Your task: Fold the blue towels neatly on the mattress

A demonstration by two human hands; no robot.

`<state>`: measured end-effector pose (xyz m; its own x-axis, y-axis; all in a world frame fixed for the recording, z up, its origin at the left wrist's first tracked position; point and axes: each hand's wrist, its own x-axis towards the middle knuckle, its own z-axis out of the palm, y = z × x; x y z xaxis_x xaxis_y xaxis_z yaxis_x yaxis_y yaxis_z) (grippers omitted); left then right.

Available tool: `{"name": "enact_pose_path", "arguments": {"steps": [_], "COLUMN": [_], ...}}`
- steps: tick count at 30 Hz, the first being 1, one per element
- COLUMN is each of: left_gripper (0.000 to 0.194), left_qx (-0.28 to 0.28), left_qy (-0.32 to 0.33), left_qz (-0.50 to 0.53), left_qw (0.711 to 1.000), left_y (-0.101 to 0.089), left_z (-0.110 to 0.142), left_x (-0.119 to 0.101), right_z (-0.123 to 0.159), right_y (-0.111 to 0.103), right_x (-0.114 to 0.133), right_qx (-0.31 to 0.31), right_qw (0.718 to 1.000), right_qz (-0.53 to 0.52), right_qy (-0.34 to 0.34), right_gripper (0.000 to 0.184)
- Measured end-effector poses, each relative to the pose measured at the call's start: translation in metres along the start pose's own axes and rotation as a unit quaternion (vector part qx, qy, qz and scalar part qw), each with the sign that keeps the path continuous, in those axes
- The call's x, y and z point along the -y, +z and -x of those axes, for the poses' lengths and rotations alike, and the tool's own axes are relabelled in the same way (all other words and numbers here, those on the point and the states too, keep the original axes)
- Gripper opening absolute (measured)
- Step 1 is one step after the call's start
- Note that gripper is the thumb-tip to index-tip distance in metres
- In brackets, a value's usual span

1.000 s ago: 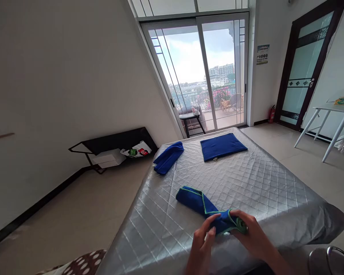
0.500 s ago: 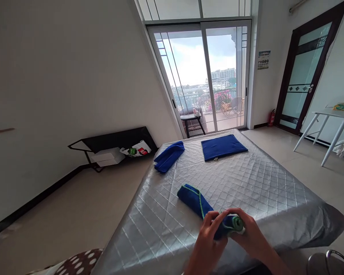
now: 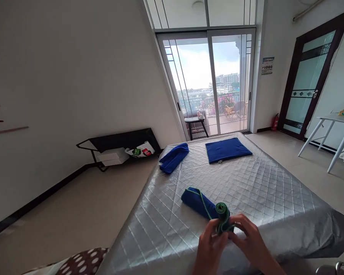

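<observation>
Between my two hands is a rolled blue towel (image 3: 223,214) with green edging, its spiral end turned up and away from me. My left hand (image 3: 210,242) pinches its left side. On the other side, my right hand (image 3: 248,238) grips it with bent fingers, thumb near the lower end. Just behind lies another rolled blue towel (image 3: 197,201) with a green edge, slanting across the silver quilted cover (image 3: 160,229). Farther off, a folded blue cloth (image 3: 174,157) rests at the left edge, and a flat blue cloth (image 3: 228,149) is spread toward the far end.
A black low rack (image 3: 123,139) with a white box (image 3: 111,156) and a printed bag (image 3: 141,149) stands by the left wall. Brown polka-dot fabric (image 3: 83,261) shows at bottom left. At right are a white table (image 3: 336,117) and a fire extinguisher (image 3: 275,122).
The towel roll in my hands has turned from lying sideways to pointing upward, its spiral end now at the top. The view has shifted slightly.
</observation>
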<state>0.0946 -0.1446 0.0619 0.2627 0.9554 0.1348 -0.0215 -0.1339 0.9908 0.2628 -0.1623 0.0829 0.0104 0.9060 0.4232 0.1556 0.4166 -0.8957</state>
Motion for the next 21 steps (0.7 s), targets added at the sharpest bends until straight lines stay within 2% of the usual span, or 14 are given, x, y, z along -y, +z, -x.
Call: {"name": "enact_pose_path", "arguments": {"steps": [5,10,13,15,19,21], "left_gripper": [0.039,0.042,0.039,0.037,0.029,0.019], "left_qx": [0.020,0.050,0.077,0.102,0.166,0.138], "left_qy": [0.040,0.034,0.040,0.050,0.066,0.060], "left_qz": [-0.014,-0.071,-0.109,-0.142,-0.232,-0.235], "left_qw": [0.999,0.996,0.990,0.983,0.956,0.960], "left_y": [-0.006,-0.006,-0.011,-0.017,-0.023,-0.025], "left_z": [0.001,0.002,0.004,0.005,0.009,0.014], "left_x": [-0.017,-0.021,-0.024,-0.029,-0.035,-0.036], "right_z": [0.002,0.005,0.005,0.003,-0.006,-0.014], "right_y": [0.000,0.001,-0.002,-0.006,-0.014,-0.019], "right_x": [-0.004,-0.004,-0.003,-0.002,0.006,0.013], "right_qx": [0.019,0.038,0.054,0.068,0.072,0.075], "right_qw": [1.000,0.998,0.995,0.993,0.991,0.991], "right_qz": [-0.006,0.043,0.080,0.098,0.109,0.111], "right_qy": [0.002,-0.003,0.001,0.010,0.017,0.015], "right_gripper": [0.016,0.024,0.023,0.021,0.029,0.030]}}
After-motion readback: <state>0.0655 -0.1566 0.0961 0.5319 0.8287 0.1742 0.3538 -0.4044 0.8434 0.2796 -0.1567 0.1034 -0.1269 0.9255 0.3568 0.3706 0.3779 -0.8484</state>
